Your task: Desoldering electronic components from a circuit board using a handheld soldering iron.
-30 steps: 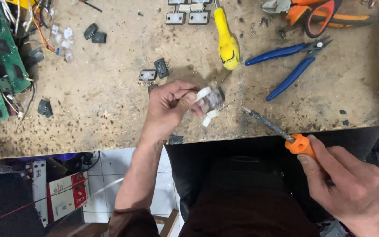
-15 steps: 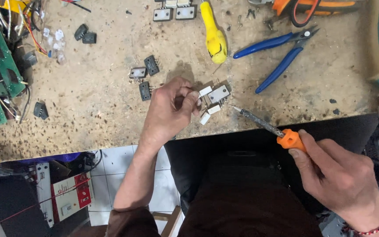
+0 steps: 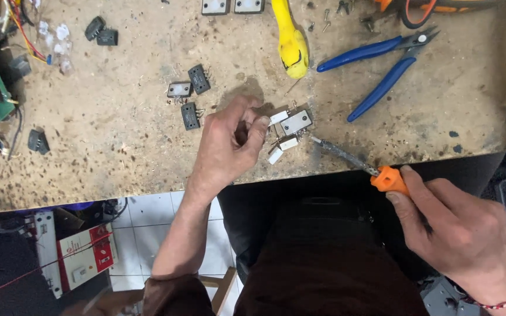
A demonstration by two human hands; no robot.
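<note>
Right now my left hand (image 3: 226, 149) has its fingers curled, tips pinching the small flat component (image 3: 295, 122) with white blocks at the tabletop (image 3: 118, 158) edge. It looks light, stiff, with thin bendable legs, so I'd grip the body. My right hand (image 3: 458, 228) is closed around the orange-handled screwdriver (image 3: 355, 161). Worn, pitted board, cluttered; blue pliers (image 3: 382, 64) near.

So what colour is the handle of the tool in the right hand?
Orange, on the screwdriver handle gripped by the right hand; clearest in the head view.
</note>
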